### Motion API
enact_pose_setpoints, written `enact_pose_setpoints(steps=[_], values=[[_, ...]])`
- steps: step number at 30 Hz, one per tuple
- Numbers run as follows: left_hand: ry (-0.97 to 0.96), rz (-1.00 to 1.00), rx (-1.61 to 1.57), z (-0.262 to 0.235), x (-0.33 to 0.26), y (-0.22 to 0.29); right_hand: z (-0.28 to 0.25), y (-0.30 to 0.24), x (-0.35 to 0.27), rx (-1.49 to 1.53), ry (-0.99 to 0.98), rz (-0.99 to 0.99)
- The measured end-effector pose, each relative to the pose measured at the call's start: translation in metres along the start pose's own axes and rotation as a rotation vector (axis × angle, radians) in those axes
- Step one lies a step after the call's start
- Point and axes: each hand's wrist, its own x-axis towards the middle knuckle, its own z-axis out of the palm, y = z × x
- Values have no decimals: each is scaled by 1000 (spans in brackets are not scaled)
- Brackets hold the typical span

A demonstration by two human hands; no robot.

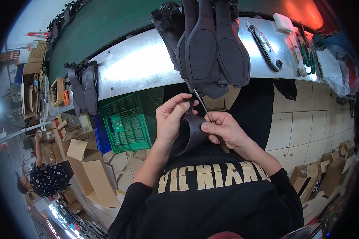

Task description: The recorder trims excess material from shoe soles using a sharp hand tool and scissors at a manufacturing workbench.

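My left hand [170,119] grips a dark grey rubber shoe sole [193,129], bent and held on edge in front of my body. My right hand [224,129] pinches a thin metal blade [201,102] whose tip points up and away, its lower part lying against the sole's edge. Both hands are close together just below the edge of a shiny metal workbench [139,63]. A stack of several matching grey soles [209,47] hangs over the bench edge directly above my hands.
A utility knife [265,46], green-handled scissors [307,55], a white block [283,22] and a plastic bag [333,69] lie on the bench's right. More soles [83,85] hang at left. A green crate [125,123] and cardboard boxes [89,171] stand below; another person [48,179] crouches at far left.
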Motion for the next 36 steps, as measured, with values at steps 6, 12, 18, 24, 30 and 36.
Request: enact_pose_setpoints(steps=[6, 12, 18, 24, 30, 36], values=[[1, -4, 19, 3, -3, 2, 2, -1, -1, -31, 33, -17], [-51, 67, 103, 6, -4, 4, 2, 1, -1, -27, 23, -13], [-36, 28, 107, 5, -3, 6, 1, -1, 0, -36, 6, -20], [-50, 31, 86, 4, -4, 7, 6, -1, 0, -14, 25, -9], [6, 42, 27, 1, -4, 8, 14, 0, 0, -137, -7, -71], [-1, -70, -83, -9, -2, 7, 20, -5, 2, -190, -10, -119]])
